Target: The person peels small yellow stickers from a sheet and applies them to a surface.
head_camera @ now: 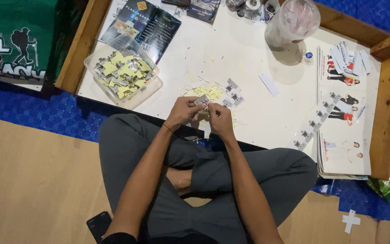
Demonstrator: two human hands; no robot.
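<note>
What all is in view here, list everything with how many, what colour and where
low white table with wooden rim: one, across the top
clear plastic tub of yellow and grey paper squares: one, table's left end
loose yellow and grey paper squares: a small pile, table middle
clear plastic jar: one, upper right
dark glossy booklets: two, top edge
white printed sheets with figures: a stack, right end
strip of grey printed squares: one, beside the stack
black phone: one, floor at lower left
left hand and right hand: together pinching one small grey square at the table edge
</note>
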